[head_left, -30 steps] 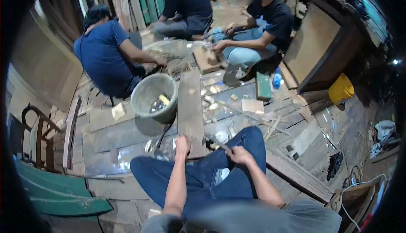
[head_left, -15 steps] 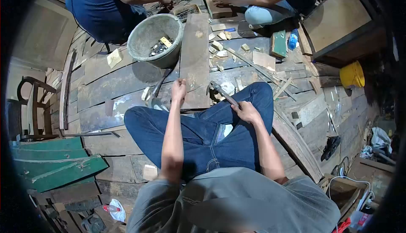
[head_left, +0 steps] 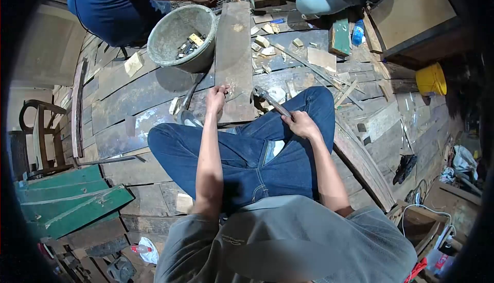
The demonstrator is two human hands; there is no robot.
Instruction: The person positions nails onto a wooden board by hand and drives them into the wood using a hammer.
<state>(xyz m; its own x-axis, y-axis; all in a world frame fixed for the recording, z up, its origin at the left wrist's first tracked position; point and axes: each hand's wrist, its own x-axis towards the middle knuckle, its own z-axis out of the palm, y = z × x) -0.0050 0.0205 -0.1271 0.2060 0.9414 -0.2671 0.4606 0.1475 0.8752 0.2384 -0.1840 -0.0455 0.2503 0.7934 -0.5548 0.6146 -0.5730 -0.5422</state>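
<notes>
1. A person is sitting cross-legged; the right hand (head_left: 302,124) is gripping a hammer (head_left: 274,103), its head pointing toward the plank.
2. The left hand (head_left: 216,98) is curling closed at the near end of a wooden plank (head_left: 234,41); I cannot tell whether it is holding anything small.
3. A grey bucket (head_left: 167,33) is standing just beside the plank, holding small pieces.
4. 2 other people are sitting beyond, near wood scraps (head_left: 262,41).
</notes>
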